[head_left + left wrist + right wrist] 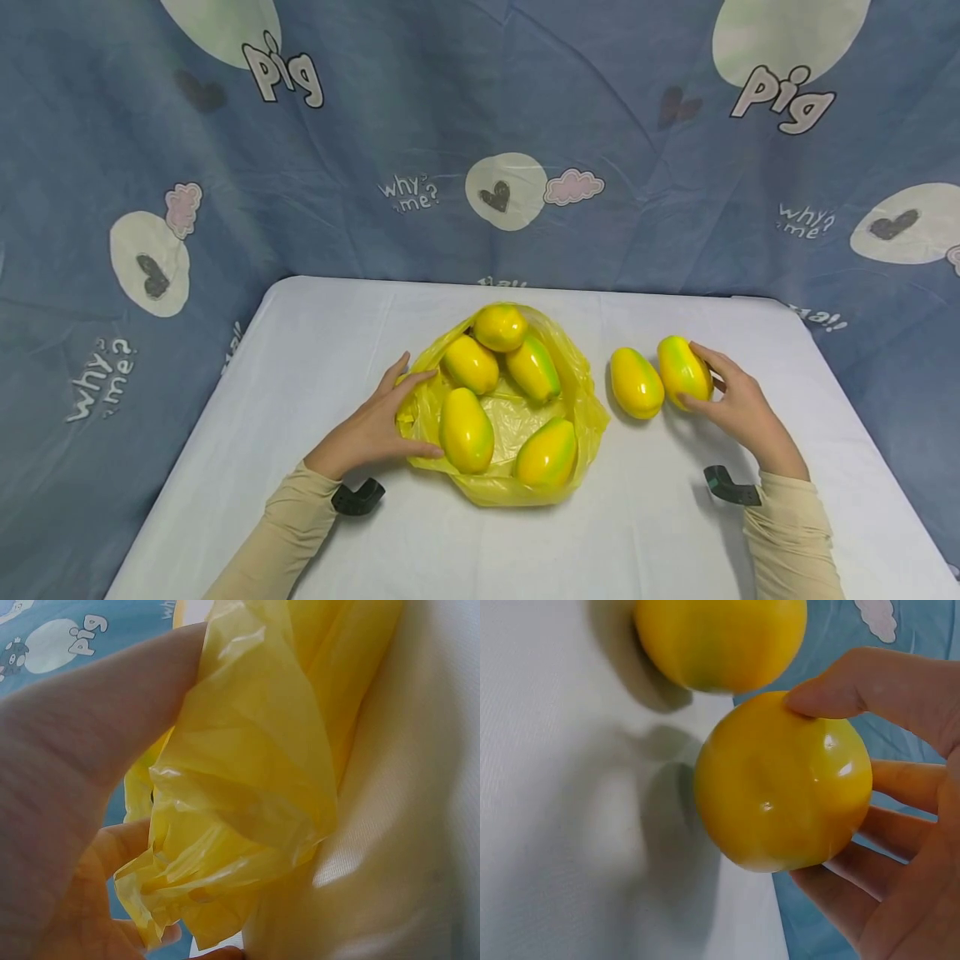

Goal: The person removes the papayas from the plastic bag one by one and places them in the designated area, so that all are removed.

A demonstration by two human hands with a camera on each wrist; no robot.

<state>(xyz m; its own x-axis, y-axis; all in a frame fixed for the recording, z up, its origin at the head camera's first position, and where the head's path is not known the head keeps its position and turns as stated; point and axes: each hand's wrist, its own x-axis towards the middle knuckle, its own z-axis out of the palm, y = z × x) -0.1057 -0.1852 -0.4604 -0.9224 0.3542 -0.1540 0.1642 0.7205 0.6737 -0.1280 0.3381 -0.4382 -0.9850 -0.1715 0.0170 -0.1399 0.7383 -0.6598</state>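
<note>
A yellow plastic bag [510, 492] lies with its mouth spread wide and several yellow-green mangoes [467, 429] inside. At its left rim is my left hand [378, 417], thumb and index finger stretched apart over the edge. Seen from the left wrist, crumpled plastic [240, 772] hides the thumb tip and parts of the fingers. To the right of the bag, my right hand [738, 404] holds a mango [684, 371] between the thumb and fingers. Another mango [637, 383] rests on the cloth just left of the held one.
A white cloth [630, 533] covers the table. Behind the table hangs a blue printed curtain [420, 100]. Each wrist carries a dark camera mount, the left mount [358, 497] close to the bag's lower left and the right mount [731, 487] below the held mango.
</note>
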